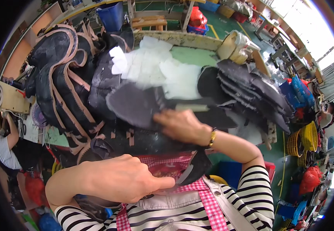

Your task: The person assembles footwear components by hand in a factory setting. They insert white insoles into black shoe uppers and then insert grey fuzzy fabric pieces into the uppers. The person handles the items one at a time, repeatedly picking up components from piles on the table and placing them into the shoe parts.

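Note:
My left hand (117, 179) is closed close to my body, in front of the pink checked apron (215, 210). At its fingertips is a dark curved piece of material (199, 169) with a grey edge, which it appears to pinch; the fingers' far side is hidden. Farther out over the table, my right hand (182, 125) is smeared by motion. Its fingertips are at the edge of a dark rounded fabric piece (132, 106), and whether they grip it cannot be made out. White thin sheets (147, 61) lie just beyond that piece.
Long black pieces with brown zigzag-edged strips (55, 77) are heaped at the left. Dark fabric pieces (251, 90) are stacked at the right, by a cream container (234, 46). A co-worker's arm (12, 131) shows beside a beige machine (11, 98). Yellow baskets (308, 136) stand far right.

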